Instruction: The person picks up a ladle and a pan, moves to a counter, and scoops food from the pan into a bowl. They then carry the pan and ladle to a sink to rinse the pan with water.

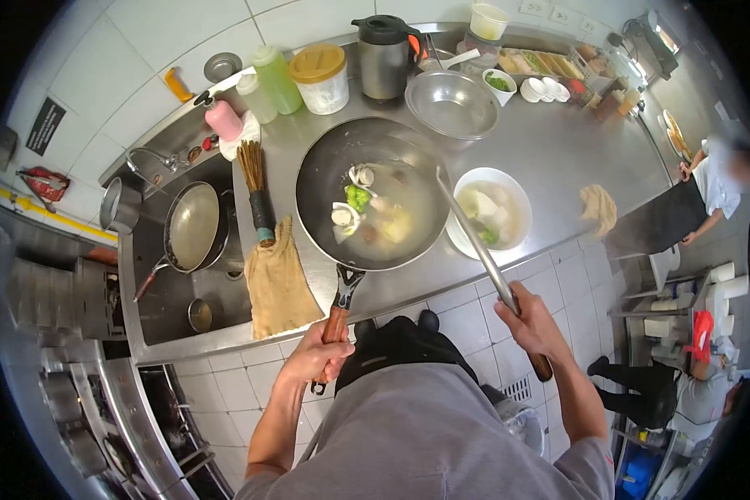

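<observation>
My left hand (316, 354) is wrapped round the wooden handle of a dark wok (325, 167). Cloudy broth (400, 187) lies in the wok, with green vegetable pieces (357, 197), whitish chunks and a yellowish piece. In my right hand (529, 318) is a long metal ladle (475, 237) with a wooden grip end. Its far end reaches the wok's right rim, and its bowl is hard to make out. Just right of the wok stands a white bowl (525, 218) holding similar broth, pale chunks and some green.
A sink (162, 312) with another pan (194, 227) is at left. A bamboo brush (254, 179) and tan cloth (282, 279) lie beside the wok. Behind stand a steel jug (383, 62), bottles and a metal colander (452, 104). Two people (712, 187) are at right.
</observation>
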Tool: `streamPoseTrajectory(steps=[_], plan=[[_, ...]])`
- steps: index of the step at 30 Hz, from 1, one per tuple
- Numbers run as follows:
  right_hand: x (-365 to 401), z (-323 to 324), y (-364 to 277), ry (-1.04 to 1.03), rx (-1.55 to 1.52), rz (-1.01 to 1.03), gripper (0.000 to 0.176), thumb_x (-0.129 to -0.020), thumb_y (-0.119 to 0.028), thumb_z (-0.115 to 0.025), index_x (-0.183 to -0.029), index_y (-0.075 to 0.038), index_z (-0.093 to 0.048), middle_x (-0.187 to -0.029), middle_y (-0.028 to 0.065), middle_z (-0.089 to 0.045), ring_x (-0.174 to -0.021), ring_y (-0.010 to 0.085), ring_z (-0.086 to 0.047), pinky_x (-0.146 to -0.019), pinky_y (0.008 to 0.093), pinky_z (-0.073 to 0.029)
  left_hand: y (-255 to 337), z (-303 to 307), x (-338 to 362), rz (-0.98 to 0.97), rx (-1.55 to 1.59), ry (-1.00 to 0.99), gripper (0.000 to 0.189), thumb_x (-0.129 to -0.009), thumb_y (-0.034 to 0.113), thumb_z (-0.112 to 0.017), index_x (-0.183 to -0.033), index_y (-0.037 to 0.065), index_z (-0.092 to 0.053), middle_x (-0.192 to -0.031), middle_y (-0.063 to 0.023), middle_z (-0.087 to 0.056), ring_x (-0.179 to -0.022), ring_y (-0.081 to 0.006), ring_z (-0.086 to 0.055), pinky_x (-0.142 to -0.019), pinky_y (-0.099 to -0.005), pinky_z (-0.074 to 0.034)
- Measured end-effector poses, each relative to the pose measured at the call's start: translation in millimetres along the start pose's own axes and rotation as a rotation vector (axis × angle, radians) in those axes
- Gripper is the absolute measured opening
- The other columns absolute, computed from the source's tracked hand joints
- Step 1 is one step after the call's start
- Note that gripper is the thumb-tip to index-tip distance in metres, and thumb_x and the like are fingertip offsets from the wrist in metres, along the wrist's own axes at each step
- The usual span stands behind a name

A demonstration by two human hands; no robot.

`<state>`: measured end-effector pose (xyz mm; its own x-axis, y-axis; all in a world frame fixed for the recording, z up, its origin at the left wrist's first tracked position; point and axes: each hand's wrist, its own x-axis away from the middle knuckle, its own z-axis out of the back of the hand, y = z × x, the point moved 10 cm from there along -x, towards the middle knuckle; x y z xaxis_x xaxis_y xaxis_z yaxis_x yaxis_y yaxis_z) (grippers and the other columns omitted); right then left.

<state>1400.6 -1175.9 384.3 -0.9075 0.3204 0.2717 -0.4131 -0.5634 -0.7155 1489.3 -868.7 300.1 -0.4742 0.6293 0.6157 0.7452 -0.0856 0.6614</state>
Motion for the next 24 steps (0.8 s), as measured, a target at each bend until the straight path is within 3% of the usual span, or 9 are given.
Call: streamPoseTrajectory(steps=[5,8,12,15,18,21,23,24], plan=[[-39.5,-15.0,-15.6,-0.121,0.148,0.145,0.02,-0.085,-0.016,-0.058,-0.09,-0.001,-0.047,-0.063,0.0228,-0.052,-0.063,0.043,-0.052,-0.056,0.0453,-0.039,2.6,-0.8,3.0,-0.012,-0.033,-0.017,0.022,-0.078,-0.001,-0.06,-0.085,0.007,-0.041,-0.051,0.0018,-0.041,-0.035,-0.0066,-0.037,-0.031,-0.023,-0.028],[-33.2,-7.2,-26.5,-0.151,0.283,0.257,0.02,-0.083,-0.015,-0.059,-0.09,-0.001,-0.047,-0.064,0.0235,-0.053,-0.065,0.0446,-0.052,-0.057,0.0464,-0.04,2.3,0.4,3.3,-0.01,-0.031,-0.02,0.022,-0.079,0.0,-0.06,-0.085,0.007,-0.04,-0.051,0.0016,-0.041,-0.036,-0.007,-0.038,-0.033,-0.0238,-0.03],[-17.3,7.9,-24.8,-0.242,0.35,0.188,0.021,-0.081,-0.014,-0.061,-0.09,-0.001,-0.049,-0.064,0.0235,-0.054,-0.064,0.0444,-0.053,-0.057,0.0465,-0.041,1.3,6.9,5.3,-0.032,-0.011,0.048,0.022,-0.077,-0.004,-0.06,-0.084,0.007,-0.043,-0.05,0.0017,-0.041,-0.034,-0.0064,-0.036,-0.03,-0.0224,-0.026],[-19.9,20.3,-13.5,-0.155,0.299,0.058,0.022,-0.081,-0.015,-0.063,-0.09,0.0,-0.05,-0.063,0.0228,-0.053,-0.063,0.0428,-0.054,-0.056,0.0448,-0.04,-1.6,12.5,5.0,-0.046,-0.018,0.058,0.021,-0.077,-0.004,-0.06,-0.083,0.007,-0.043,-0.05,0.0014,-0.042,-0.034,-0.0063,-0.036,-0.03,-0.0225,-0.027],[-32.2,30.0,-12.4,-0.03,0.219,0.051,0.022,-0.081,-0.015,-0.062,-0.09,0.001,-0.05,-0.061,0.0211,-0.051,-0.06,0.0386,-0.053,-0.056,0.0418,-0.04,0.7,11.3,7.1,-0.044,-0.003,0.075,0.021,-0.076,-0.004,-0.06,-0.082,0.007,-0.043,-0.05,0.0013,-0.042,-0.034,-0.0064,-0.036,-0.03,-0.0226,-0.028],[-40.8,17.4,-1.5,-0.09,0.198,0.069,0.022,-0.084,-0.017,-0.06,-0.086,0.001,-0.048,-0.058,0.0159,-0.047,-0.054,0.0304,-0.052,-0.055,0.0389,-0.04,4.7,7.4,6.6,-0.053,-0.047,0.046,0.02,-0.08,0.0,-0.06,-0.083,0.007,-0.041,-0.051,0.0006,-0.042,-0.036,-0.007,-0.039,-0.032,-0.0236,-0.03],[-28.4,-10.8,12.4,-0.315,0.021,-0.035,0.022,-0.088,-0.02,-0.056,-0.084,-0.001,-0.047,-0.057,0.0073,-0.043,-0.048,0.0186,-0.047,-0.048,0.0336,-0.04,4.7,7.7,4.2,-0.067,-0.042,0.044,0.02,-0.08,0.0,-0.06,-0.083,0.007,-0.041,-0.051,0.0006,-0.042,-0.037,-0.007,-0.039,-0.032,-0.024,-0.031],[-22.7,-14.7,10.0,-0.318,0.022,-0.033,0.022,-0.088,-0.02,-0.056,-0.084,-0.001,-0.047,-0.057,0.0073,-0.043,-0.048,0.0186,-0.047,-0.048,0.0336,-0.04,5.0,6.3,3.0,-0.078,-0.036,0.037,0.02,-0.08,0.0,-0.06,-0.083,0.007,-0.041,-0.051,0.0006,-0.042,-0.037,-0.0071,-0.04,-0.032,-0.0243,-0.031]])
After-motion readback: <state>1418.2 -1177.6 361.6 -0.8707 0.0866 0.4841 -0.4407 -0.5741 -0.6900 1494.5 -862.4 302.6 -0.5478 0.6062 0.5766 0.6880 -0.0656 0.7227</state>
